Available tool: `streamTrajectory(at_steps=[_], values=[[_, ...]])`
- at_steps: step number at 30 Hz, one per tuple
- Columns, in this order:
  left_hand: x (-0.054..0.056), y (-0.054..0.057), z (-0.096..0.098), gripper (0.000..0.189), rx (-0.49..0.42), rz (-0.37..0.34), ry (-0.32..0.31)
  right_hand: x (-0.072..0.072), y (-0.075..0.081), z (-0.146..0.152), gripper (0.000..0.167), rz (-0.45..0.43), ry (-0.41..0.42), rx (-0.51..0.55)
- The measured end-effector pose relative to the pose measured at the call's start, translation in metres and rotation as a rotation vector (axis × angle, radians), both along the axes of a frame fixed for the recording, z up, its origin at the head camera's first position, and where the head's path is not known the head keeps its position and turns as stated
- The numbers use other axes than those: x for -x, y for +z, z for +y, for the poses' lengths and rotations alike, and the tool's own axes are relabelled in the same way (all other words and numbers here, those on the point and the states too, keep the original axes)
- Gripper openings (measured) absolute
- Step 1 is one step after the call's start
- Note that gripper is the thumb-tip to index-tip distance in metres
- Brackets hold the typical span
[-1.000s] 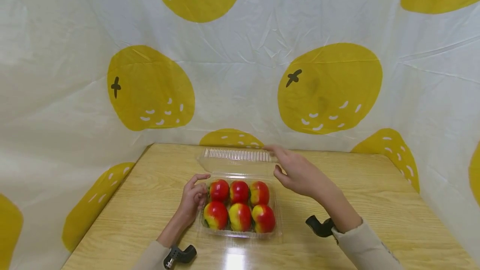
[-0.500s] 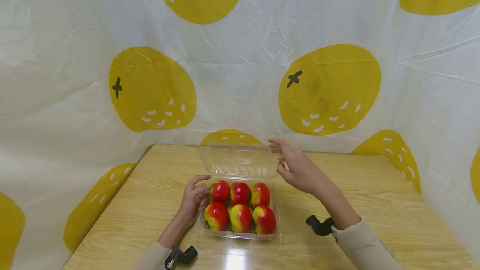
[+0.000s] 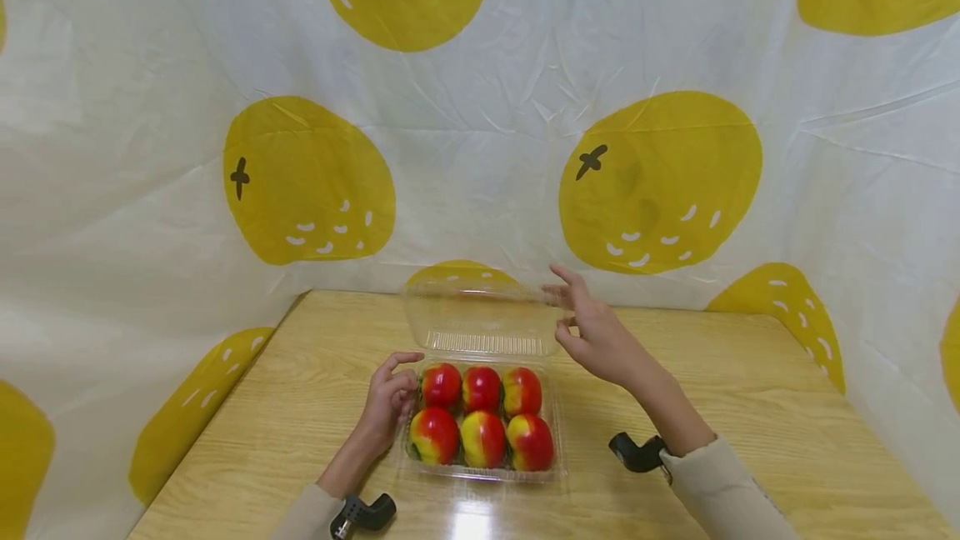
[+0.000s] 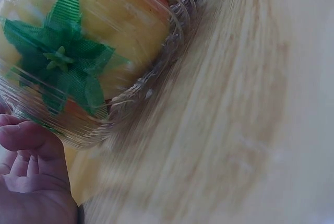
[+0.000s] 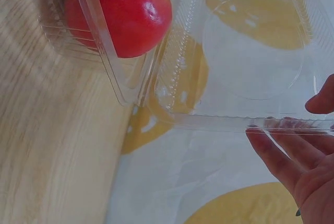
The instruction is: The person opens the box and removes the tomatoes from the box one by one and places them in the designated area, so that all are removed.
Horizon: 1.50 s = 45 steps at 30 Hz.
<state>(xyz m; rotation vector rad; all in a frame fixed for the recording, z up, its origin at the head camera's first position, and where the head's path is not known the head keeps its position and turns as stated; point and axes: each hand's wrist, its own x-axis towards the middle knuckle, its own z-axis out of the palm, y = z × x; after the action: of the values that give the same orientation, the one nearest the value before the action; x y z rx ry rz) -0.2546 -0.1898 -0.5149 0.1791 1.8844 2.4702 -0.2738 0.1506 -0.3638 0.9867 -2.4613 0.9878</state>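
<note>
A clear plastic clamshell container [image 3: 483, 476] stands on the table, filled with several glossy red-and-yellow fruits [image 3: 481, 440]. Its hinged lid [image 3: 480, 325] leans upward at the back. My left hand [image 3: 384, 402] holds the container's left side, index finger stretched along the back corner and the other fingers curled. In the left wrist view, the thumb lies by the container wall, close to a fruit's green cloth-like leaves [image 4: 65, 57]. My right hand [image 3: 603, 344] grips the lid's right edge, thumb on the inner face and fingers behind the rim, as the right wrist view shows.
The light wood table [image 3: 697, 407] ends at a white curtain [image 3: 472, 182] printed with big yellow fruit. More of this cloth hangs at both sides. Black camera mounts [image 3: 637, 452] sit on my wrists. Light glares off the table near the front.
The lid has swung up from lying nearly flat at the back to a steep tilt. My right hand has risen with it. The left hand stays at the container's side.
</note>
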Motion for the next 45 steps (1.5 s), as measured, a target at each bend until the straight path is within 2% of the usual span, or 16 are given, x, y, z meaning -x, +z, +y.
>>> streamTrajectory(at_steps=[9, 19, 25, 33, 40, 45], values=[[0.0, -0.001, 0.0, 0.038, -0.006, 0.006, -0.005, 0.004, -0.006, 0.001, 0.081, -0.116, 0.003, 0.073], [0.002, 0.0, 0.0, 0.041, 0.002, 0.006, -0.005, 0.009, -0.012, 0.0, 0.077, -0.146, -0.007, 0.073], [0.002, 0.0, -0.001, 0.04, 0.004, 0.009, -0.005, 0.014, -0.022, 0.001, 0.078, -0.156, -0.001, 0.095], [0.001, -0.001, 0.0, 0.04, 0.007, -0.019, 0.007, 0.02, -0.036, 0.003, 0.078, -0.243, -0.002, 0.108], [0.002, 0.001, 0.001, 0.041, 0.024, 0.002, 0.012, 0.025, -0.05, 0.005, 0.082, -0.299, 0.006, 0.13], [0.0, 0.001, 0.001, 0.04, 0.027, -0.008, 0.023, 0.029, -0.061, 0.003, 0.085, -0.328, 0.008, 0.132]])
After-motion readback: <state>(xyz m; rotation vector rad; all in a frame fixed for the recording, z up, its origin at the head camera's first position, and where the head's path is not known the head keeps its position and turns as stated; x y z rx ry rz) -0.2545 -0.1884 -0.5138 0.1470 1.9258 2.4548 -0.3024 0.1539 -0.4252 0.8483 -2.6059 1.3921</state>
